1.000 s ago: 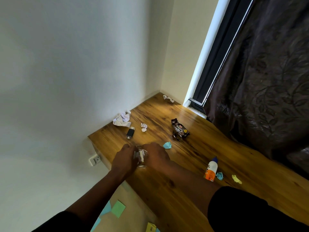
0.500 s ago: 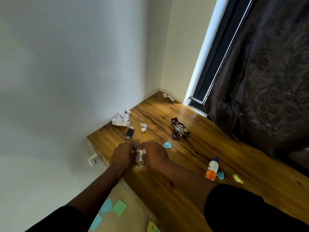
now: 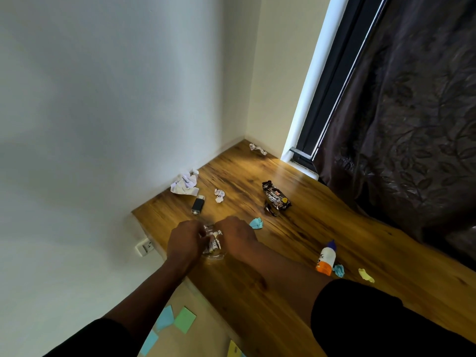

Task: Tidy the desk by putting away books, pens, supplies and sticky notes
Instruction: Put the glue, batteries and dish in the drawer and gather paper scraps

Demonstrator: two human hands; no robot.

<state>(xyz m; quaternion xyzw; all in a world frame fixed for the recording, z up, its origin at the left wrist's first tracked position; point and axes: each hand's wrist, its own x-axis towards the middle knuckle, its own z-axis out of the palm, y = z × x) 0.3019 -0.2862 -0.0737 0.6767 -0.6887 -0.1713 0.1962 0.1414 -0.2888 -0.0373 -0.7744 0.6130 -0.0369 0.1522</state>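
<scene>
Two hands (image 3: 184, 244) (image 3: 235, 237) meet over one clear glass jar (image 3: 212, 247). On the counter (image 3: 270, 292) lie three white crumpled papers (image 3: 184, 184) (image 3: 219, 195) (image 3: 257, 148) — plus two blue wads (image 3: 256, 223) (image 3: 339, 270), one yellow wad (image 3: 366, 275), one snack wrapper (image 3: 275, 198), one glue bottle (image 3: 326, 258), one black lighter (image 3: 198, 204). Below — four flat sticky notes: two blue (image 3: 165, 317) (image 3: 149, 342), one green (image 3: 185, 319), one yellow (image 3: 234, 350).

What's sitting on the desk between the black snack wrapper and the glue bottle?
Nothing: in the head view, bare wood runs from the snack wrapper to the glue bottle.

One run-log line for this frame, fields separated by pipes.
left hand: grips glass jar | right hand: grips jar | jar: on desk, holds white items | glue bottle: untouched
</scene>
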